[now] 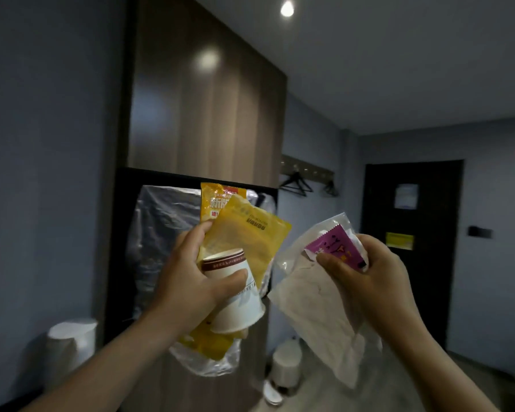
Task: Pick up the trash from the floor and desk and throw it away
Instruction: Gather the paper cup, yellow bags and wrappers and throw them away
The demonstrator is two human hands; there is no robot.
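While left hand (191,281) grips cup (238,307) and yellow wrappers (250,233), right hand (369,281) pinches purple sachet (336,248); print blurred.

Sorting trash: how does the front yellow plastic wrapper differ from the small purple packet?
The front yellow plastic wrapper is larger than the small purple packet. The left hand grips the wrapper with a white paper cup; the right hand pinches the packet. Both are aloft.

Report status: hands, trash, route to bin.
Left hand grips paper cup and yellow wrappers. Right hand pinches purple packet and clear bag. White pedal bin low ahead, nothing seen blocking.
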